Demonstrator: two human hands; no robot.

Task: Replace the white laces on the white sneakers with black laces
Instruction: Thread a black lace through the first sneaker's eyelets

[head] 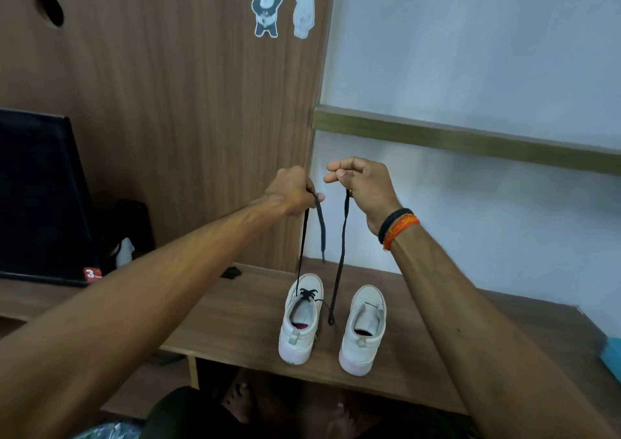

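Two white sneakers stand side by side on the wooden desk (235, 321), heels toward me. The left sneaker (300, 319) has a black lace (341, 254) threaded through its front eyelets, and both ends rise high above it. My left hand (290, 191) grips one end, whose tip dangles down from my fist. My right hand (361, 186) grips the other strand, whose lower part hangs between the shoes. The right sneaker (364, 329) shows no lace. No white laces are in view.
A dark monitor (40, 196) stands at the left of the desk, with a small black object (231, 272) lying behind the shoes. A wood panel with two bear stickers (268, 10) rises at the back. A teal thing (611, 358) lies at the right edge.
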